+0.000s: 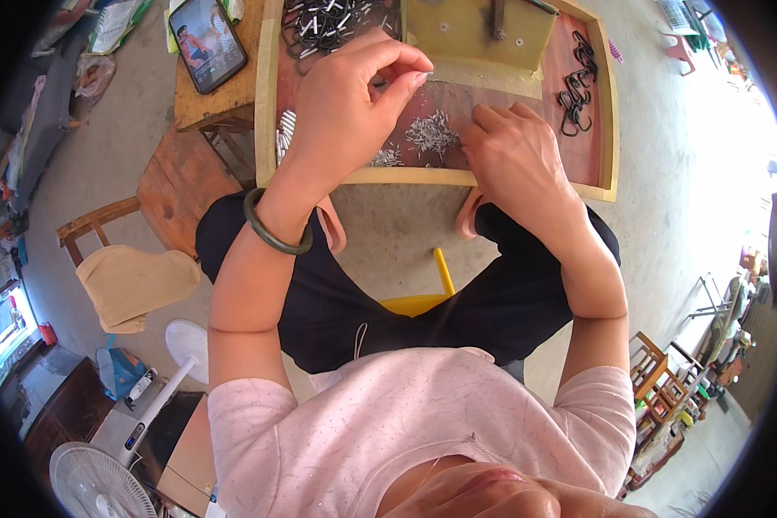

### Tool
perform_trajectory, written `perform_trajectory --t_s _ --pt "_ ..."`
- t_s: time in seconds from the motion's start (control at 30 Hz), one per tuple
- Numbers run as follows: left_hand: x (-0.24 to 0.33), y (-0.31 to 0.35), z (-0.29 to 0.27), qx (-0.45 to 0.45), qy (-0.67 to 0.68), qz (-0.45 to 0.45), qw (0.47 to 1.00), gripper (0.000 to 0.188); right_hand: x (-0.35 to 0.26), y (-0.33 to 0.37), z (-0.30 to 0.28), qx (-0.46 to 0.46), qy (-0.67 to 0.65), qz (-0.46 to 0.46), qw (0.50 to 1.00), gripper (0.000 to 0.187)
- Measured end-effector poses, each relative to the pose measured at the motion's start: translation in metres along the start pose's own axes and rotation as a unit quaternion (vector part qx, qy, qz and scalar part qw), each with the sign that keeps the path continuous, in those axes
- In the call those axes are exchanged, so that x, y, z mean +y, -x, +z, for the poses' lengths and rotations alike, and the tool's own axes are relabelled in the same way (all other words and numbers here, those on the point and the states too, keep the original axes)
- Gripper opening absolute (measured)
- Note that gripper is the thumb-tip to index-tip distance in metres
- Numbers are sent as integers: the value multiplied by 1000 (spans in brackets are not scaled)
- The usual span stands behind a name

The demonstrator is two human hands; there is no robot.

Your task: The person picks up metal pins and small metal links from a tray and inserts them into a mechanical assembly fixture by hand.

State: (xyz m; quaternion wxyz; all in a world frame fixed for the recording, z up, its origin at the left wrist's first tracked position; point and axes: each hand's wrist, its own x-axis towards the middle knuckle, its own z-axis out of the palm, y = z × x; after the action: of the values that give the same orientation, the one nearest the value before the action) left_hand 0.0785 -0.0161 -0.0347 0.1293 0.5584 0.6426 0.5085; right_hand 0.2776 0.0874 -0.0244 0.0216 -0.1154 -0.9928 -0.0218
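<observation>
My left hand [344, 104] is raised above the wood-rimmed tray [388, 175], thumb and forefinger pinched together. Whatever is between those tips is too small to make out. Lower and to the right, my right hand [516, 154] is curled palm-down over the tray. Its fingertips are bent under and hidden, so anything held there does not show. Just left of it lies a loose heap of small silvery pins [432, 134], with a smaller heap [387, 156] near the front rim. Behind my hands stands a yellowish block [470, 43] with a metal rod [498, 22].
Black loops with white pieces [324, 22] fill the tray's far left corner; several bare black loops [574, 95] lie along its right side. White coiled pieces [286, 134] sit by the left rim. A phone [207, 43] rests on a wooden stool [224, 104]. A fan [104, 479] stands lower left.
</observation>
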Motion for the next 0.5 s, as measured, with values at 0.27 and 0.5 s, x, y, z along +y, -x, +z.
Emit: perform_trajectory --t_s 0.27,0.5 --pt "9 0 0 -37 152 -154 976 11 6 -15 -1 -14 4 3 1000 5" --pt "7 5 2 -75 263 -161 948 13 32 -17 -20 66 -541 56 836 11"
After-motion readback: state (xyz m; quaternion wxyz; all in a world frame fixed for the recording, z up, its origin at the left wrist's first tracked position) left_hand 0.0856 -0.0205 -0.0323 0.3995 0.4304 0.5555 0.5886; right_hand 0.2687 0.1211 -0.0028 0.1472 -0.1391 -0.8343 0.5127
